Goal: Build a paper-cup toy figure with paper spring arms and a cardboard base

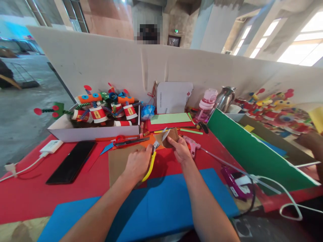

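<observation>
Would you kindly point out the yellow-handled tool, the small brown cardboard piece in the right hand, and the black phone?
Yellow-handled tool (151,166), head view: on its handle.
Small brown cardboard piece (167,143), head view: on its flat face.
Black phone (72,163), head view: middle of its dark surface.

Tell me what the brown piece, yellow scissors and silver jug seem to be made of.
Brown piece: probably cardboard, matt, plain brown and stiff-looking.
Yellow scissors: handle likely plastic, given its even, bright colour; blades apparently metal, silvery and shiny.
Silver jug: polished metal, perhaps steel, judging by its bright reflections.
</observation>
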Available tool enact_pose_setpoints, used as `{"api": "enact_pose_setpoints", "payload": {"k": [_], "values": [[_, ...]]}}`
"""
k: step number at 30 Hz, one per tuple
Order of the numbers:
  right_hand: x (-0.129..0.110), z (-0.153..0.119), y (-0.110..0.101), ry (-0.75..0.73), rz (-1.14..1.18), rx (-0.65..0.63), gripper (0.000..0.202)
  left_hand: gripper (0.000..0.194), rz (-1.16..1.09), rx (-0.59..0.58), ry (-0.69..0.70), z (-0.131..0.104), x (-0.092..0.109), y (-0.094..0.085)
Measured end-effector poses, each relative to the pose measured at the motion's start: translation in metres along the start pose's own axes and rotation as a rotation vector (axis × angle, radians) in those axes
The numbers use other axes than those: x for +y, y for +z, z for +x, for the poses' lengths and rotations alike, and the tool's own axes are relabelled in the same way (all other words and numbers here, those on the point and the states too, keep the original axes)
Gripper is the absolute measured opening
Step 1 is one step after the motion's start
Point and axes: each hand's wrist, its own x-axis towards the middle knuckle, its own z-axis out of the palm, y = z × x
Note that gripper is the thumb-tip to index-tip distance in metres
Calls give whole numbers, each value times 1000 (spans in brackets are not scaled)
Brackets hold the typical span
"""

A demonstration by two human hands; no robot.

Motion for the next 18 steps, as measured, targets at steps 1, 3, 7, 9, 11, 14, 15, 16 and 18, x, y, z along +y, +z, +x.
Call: {"api": "enact_pose_setpoints", "payload": {"k": [1, 3, 7, 9, 11, 14, 15, 16, 18], "values": [[0, 0, -1, 0, -4, -4, 37, 34, 5, 3, 2, 0, 0, 0], [0, 1, -3, -1, -21, -14, 38, 34, 14, 8, -2, 0, 0, 1], [-1, 3, -5, -6, -50, -16, 39, 35, 11, -6, -3, -1, 0, 0], [-1, 3, -6, -11, -53, -11, 40, 34, 4, -10, 5, -1, 1, 0], [-2, 3, -6, -16, -54, -14, 39, 34, -2, -15, 9, -2, 2, -1], [-3, 3, -6, -12, -58, -22, 39, 33, -9, -25, 16, -3, 3, -3], [-4, 3, -7, -9, -60, -24, 39, 33, -9, -30, 18, -4, 3, -3], [-5, 2, -7, -6, -64, -27, 40, 33, -8, -34, 20, -4, 3, -4], [-7, 2, -9, 1, -72, -34, 39, 33, -7, -42, 23, -4, 3, -5]]}}
